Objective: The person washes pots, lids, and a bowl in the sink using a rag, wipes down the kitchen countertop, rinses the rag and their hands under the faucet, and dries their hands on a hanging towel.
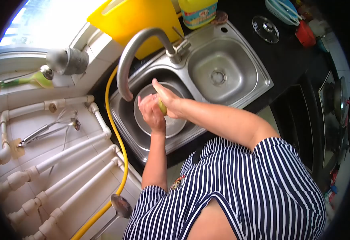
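Over the left bowl of the steel double sink point(257, 86), my two hands are close together around a small, rounded, yellow-green thing point(162, 107). Its kind cannot be made out, as palms and fingers cover most of it. My left hand point(151, 114) curls against it from the left. On its other side my right hand point(170, 101) presses with the palm, thumb side up. Beneath them sits a round metal basin point(176, 127) inside the left bowl. The curved faucet point(125, 66) arches over, its spout just left of my hands.
A yellow tub point(143, 20) and a yellow jug point(199, 14) stand behind the sink. A glass lid point(265, 29) lies on the dark counter at right. The yellow hose point(121, 152) runs down the left, beside white pipes point(71, 150) and a hanging ladle point(121, 205).
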`<state>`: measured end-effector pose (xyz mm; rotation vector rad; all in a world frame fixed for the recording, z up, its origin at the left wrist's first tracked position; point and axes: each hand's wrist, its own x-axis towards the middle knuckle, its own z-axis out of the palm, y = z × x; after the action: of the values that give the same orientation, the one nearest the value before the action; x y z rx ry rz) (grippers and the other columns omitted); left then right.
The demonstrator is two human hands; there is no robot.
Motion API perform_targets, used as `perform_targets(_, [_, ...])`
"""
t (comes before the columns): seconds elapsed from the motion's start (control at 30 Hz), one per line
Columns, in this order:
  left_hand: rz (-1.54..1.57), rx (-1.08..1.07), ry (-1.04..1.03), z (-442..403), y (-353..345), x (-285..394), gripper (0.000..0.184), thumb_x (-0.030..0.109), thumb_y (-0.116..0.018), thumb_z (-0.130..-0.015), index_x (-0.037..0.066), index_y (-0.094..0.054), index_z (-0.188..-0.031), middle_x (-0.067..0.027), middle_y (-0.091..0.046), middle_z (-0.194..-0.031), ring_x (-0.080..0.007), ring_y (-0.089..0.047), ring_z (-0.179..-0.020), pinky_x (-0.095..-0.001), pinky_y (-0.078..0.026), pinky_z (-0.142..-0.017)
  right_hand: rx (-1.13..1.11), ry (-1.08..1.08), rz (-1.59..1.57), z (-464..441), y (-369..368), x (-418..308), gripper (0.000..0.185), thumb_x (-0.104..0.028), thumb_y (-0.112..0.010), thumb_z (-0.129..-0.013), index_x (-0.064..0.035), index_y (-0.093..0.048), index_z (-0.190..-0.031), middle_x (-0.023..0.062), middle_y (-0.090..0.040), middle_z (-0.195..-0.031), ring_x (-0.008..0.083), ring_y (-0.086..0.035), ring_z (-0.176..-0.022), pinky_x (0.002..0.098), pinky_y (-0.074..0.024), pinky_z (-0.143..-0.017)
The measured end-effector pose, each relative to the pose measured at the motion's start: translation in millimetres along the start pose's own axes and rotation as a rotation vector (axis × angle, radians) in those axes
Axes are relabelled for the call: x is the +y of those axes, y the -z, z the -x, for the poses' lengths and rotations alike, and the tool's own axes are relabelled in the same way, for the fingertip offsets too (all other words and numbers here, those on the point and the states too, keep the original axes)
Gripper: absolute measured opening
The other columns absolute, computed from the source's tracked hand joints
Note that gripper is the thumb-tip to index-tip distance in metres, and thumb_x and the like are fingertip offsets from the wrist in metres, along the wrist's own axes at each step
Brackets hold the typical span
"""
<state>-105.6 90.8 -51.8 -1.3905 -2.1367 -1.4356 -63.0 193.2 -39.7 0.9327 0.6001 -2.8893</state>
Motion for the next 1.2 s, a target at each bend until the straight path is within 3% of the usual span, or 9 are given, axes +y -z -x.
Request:
perform_targets(0.13, [0.109, 0.044, 0.137, -14, -3, 8, 0.035, 0.027, -0.042, -0.106, 0.002, -0.057, -0.088, -0.0101, -0.058, -0.083, -0.0232, -0.055, -0.079, -0.0363, -0.046, -0.08, 0.054, 0.031, 0.17, 10, -20, -3, 0.068, -0.067, -0.036, -0.098, -0.0076, -0.054, -0.124, 0.0104, -0.059, -0.121, 0.0196, -0.055, -0.109, 0.0378, -0.0452, -0.095])
perform_targets(0.23, [0.268, 0.024, 0.477, -12, -7, 11, 0.038, 0.028, -0.042, -0.106, 0.002, -0.056, -0.082, -0.0143, -0.058, -0.085, -0.0308, -0.054, -0.08, -0.0411, -0.044, -0.076, 0.092, -0.007, 0.267, 9, -24, -7, 0.066, -0.063, -0.032, -0.1, -0.0052, -0.053, -0.125, 0.012, -0.058, -0.123, 0.0212, -0.055, -0.111, 0.0392, -0.0442, -0.097])
perform_targets(0.4, [0.414, 0.107, 0.683, -20, -13, 26, 0.048, 0.037, -0.043, -0.107, 0.001, -0.056, -0.077, -0.0027, -0.056, -0.069, -0.0111, -0.048, -0.065, -0.0323, -0.041, -0.06, 0.146, -0.018, 0.333, -2, -15, -1, 0.072, -0.059, -0.026, -0.101, -0.0007, -0.056, -0.131, 0.0181, -0.054, -0.136, 0.0296, -0.051, -0.127, 0.0421, -0.041, -0.105])
perform_targets(0.77, [0.602, 0.276, 0.934, -15, -17, 46, 0.053, 0.04, -0.043, -0.106, 0.004, -0.059, -0.071, -0.0042, -0.06, -0.067, -0.0123, -0.055, -0.061, -0.0298, -0.046, -0.06, 0.375, 0.251, 0.906, 14, -3, 15, 0.068, -0.049, -0.029, -0.099, 0.0036, -0.072, -0.103, 0.0369, -0.062, -0.11, 0.0471, -0.06, -0.113, 0.0461, -0.0447, -0.1])
perform_targets(0.97, [0.696, 0.291, 0.979, -8, -13, 61, 0.048, 0.039, -0.043, -0.106, 0.003, -0.059, -0.078, -0.003, -0.058, -0.068, -0.0112, -0.054, -0.062, -0.0293, -0.046, -0.06, 0.314, 0.333, 0.957, 32, -3, 21, 0.072, -0.051, -0.029, -0.098, 0.006, -0.072, -0.093, 0.0353, -0.065, -0.103, 0.0484, -0.062, -0.106, 0.0486, -0.0473, -0.095])
perform_targets(1.03, [0.553, 0.394, 0.991, -10, -16, 60, 0.046, 0.035, -0.047, -0.105, 0.005, -0.059, -0.072, -0.0005, -0.057, -0.063, -0.0109, -0.047, -0.054, -0.0293, -0.041, -0.054, 0.3, 0.371, 1.086, 28, -2, 26, 0.073, -0.054, -0.029, -0.098, 0.0042, -0.074, -0.09, 0.0332, -0.067, -0.097, 0.0471, -0.064, -0.102, 0.0474, -0.0486, -0.093])
perform_targets(1.07, [0.137, 0.28, 0.772, -2, -18, 41, 0.039, 0.033, -0.048, -0.105, 0.007, -0.058, -0.078, 0.0014, -0.055, -0.063, -0.0117, -0.046, -0.055, -0.0293, -0.041, -0.055, 0.29, 0.403, 1.216, 27, 2, 26, 0.075, -0.056, -0.03, -0.098, 0.0025, -0.075, -0.088, 0.0312, -0.068, -0.09, 0.0458, -0.066, -0.097, 0.0461, -0.0499, -0.09])
perform_targets(1.13, [0.824, 0.434, 1.153, 14, 0, 4, 0.034, 0.039, -0.047, -0.103, 0.009, -0.056, -0.088, 0.0008, -0.056, -0.072, -0.0153, -0.055, -0.064, -0.031, -0.048, -0.06, 0.176, 0.416, 1.458, 39, 2, 16, 0.075, -0.063, -0.034, -0.095, 0.0028, -0.068, -0.111, 0.0303, -0.068, -0.099, 0.0459, -0.066, -0.098, 0.0491, -0.0505, -0.091])
perform_targets(1.2, [1.0, 0.272, 1.287, 18, 14, -18, 0.052, 0.051, -0.035, -0.102, 0.007, -0.062, -0.093, -0.0069, -0.065, -0.085, -0.0214, -0.064, -0.074, -0.0353, -0.054, -0.071, -0.054, 0.646, 1.188, 11, 26, 37, 0.052, -0.042, -0.059, -0.087, -0.0032, -0.062, -0.12, 0.0231, -0.07, -0.104, 0.0406, -0.067, -0.097, 0.0456, -0.0541, -0.085])
